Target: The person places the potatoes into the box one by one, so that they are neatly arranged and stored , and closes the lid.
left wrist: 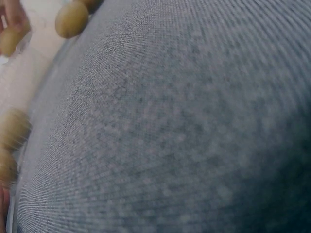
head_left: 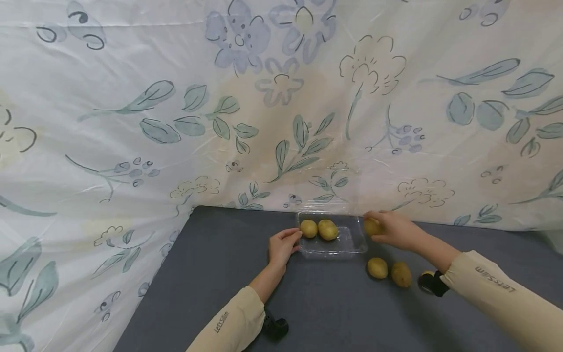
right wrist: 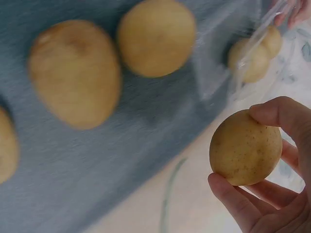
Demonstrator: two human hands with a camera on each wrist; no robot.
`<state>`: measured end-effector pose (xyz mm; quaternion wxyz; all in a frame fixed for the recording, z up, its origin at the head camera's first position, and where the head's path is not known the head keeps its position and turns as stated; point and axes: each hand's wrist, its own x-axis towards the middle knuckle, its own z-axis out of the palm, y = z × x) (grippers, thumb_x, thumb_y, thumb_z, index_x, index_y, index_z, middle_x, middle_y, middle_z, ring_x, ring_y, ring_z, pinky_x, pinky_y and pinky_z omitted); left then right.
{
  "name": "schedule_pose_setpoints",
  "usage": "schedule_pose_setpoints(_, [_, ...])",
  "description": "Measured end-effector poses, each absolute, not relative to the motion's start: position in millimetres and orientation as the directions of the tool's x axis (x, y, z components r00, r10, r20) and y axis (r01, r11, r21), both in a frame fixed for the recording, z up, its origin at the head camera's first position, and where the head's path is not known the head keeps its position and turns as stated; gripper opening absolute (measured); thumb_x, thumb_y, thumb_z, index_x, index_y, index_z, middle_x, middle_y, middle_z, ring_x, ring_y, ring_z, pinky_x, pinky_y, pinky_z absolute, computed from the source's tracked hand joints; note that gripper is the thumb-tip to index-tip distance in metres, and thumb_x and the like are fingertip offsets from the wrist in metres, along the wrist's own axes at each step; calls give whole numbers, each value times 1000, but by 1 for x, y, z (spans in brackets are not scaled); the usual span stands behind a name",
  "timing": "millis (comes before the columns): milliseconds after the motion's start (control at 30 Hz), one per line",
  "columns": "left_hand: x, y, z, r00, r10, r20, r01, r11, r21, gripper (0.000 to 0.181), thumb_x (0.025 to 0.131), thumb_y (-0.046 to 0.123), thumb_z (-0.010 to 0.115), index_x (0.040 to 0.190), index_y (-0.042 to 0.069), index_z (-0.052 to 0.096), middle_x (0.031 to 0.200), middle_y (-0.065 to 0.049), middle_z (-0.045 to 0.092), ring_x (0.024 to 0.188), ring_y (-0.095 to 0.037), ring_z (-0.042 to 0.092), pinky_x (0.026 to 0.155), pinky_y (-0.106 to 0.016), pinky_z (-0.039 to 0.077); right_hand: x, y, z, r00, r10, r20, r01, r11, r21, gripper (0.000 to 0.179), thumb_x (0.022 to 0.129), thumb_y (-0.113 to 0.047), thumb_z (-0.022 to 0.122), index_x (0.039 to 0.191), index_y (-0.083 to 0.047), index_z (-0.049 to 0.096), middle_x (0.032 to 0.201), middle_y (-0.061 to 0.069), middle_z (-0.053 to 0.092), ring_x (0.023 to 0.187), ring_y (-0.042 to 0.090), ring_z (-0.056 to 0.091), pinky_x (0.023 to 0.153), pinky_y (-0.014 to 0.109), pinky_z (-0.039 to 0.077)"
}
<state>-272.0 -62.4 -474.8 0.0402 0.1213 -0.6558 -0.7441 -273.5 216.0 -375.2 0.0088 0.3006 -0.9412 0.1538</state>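
A clear plastic container (head_left: 352, 247) with its see-through lid raised at the back stands near the table's far edge. Two potatoes (head_left: 327, 230) lie side by side in its left part. My left hand (head_left: 281, 248) pinches the container's left wall between thumb and fingers. Just off the right wall, my right hand (head_left: 393, 230) grips another potato (right wrist: 245, 148) by thumb and fingertips, as the right wrist view shows closely. In front of that hand two loose potatoes, one rounder (head_left: 377, 268) and one longer (head_left: 401, 275), rest on the table.
One more potato (right wrist: 6, 145) lies farther right, partly hidden behind the right wrist's camera in the head view. A dark grey cloth covers the table (head_left: 211, 274). Behind its far edge hangs a floral curtain (head_left: 264, 122).
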Motion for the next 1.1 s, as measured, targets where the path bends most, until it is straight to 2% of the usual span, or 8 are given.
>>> schedule_pose_setpoints(333, [-275,-61,-477,-966,-231,-119,-91,-129,987,22,79,13,72,97,-1,70,85,-8,69,77,-21,65,58,-22,55,-283,188,-375,-791,-595,141,-609,748,-264,42,73,-7,71,112,-3,57,98,16,63,69,16,47,54,25,35])
schedule_pose_setpoints(500, [-274,-62,-477,-964,-234,-124,-98,-120,988,22,79,14,72,96,1,71,85,-6,69,80,-23,65,58,-22,55,-287,178,-380,-796,-584,160,-605,750,-269,41,72,-6,73,110,-4,57,94,14,63,70,17,51,56,27,40])
schedule_pose_setpoints(667, [-275,-62,-478,-965,-234,-121,-94,-126,988,22,80,13,72,96,0,71,85,-7,69,78,-21,65,57,-22,55,-294,168,-387,-808,-568,158,-588,761,-274,41,73,-7,74,109,-6,57,96,14,63,75,20,54,58,31,44])
schedule_pose_setpoints(900, [-276,-63,-478,-968,-224,-117,-89,-132,987,23,80,14,72,98,0,70,87,-7,69,75,-15,63,58,-22,55,-301,159,-398,-827,-547,129,-559,772,-304,42,73,-8,74,110,-3,56,93,16,61,72,20,52,56,30,42])
schedule_pose_setpoints(1100, [-269,-63,-467,-975,-202,-89,-63,-135,989,25,81,9,69,100,-7,67,86,-11,69,82,-27,65,57,-22,54,-305,157,-408,-843,-520,136,-535,786,-310,45,72,-7,74,113,-1,56,96,19,61,77,24,55,59,34,46])
